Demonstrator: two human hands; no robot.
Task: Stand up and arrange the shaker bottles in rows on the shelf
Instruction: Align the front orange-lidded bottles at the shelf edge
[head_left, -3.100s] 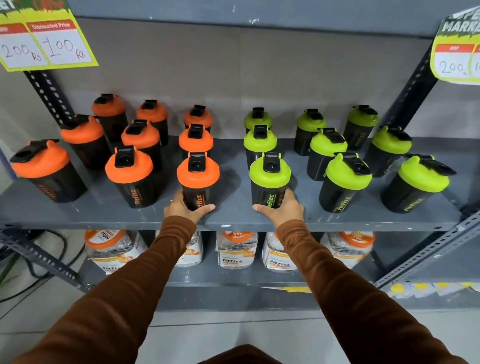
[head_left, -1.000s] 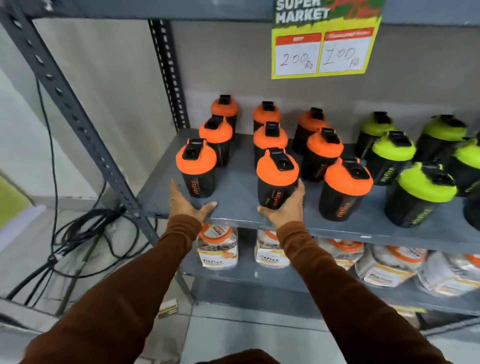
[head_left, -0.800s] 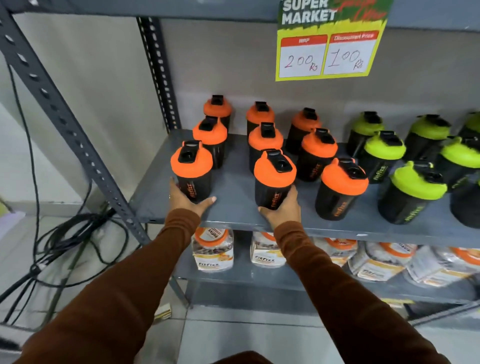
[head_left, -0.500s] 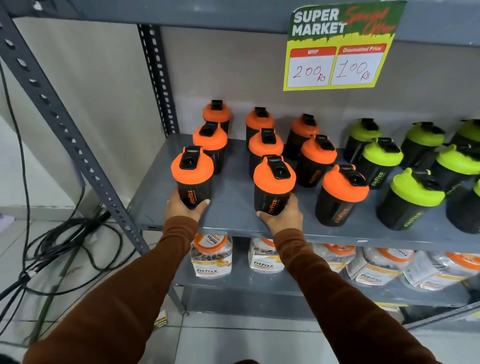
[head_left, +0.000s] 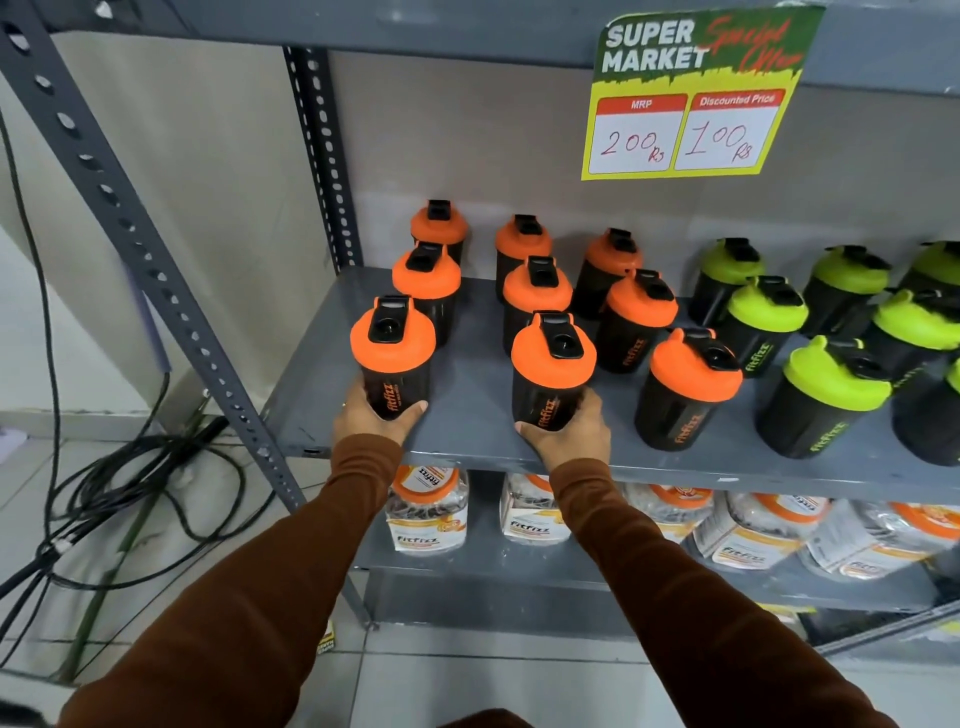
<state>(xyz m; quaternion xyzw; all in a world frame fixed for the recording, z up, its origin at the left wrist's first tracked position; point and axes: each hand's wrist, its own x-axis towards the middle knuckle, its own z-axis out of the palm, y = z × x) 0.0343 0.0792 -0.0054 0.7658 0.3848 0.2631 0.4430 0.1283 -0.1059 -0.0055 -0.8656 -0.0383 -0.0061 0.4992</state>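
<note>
Two upright orange-lidded "fitfizz" shakers, left hand (head_left: 370, 422) fingers wrapping one (head_left: 393, 358), right hand (head_left: 569, 435) fingers the other (head_left: 550, 371)

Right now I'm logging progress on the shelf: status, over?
Left hand grip on front-left orange-lidded black shaker bottle. Right hand grip on front-middle orange-lidded black shaker bottle. Both upright on grey metal shelf. Nothing in the way.

- Green-lidded shaker bottles (head_left: 930, 322): rightmost ones cut off by the frame's right edge.
- Jars on lower shelf (head_left: 524, 512): tops hidden behind the shelf (head_left: 467, 452) and sleeves.
</note>
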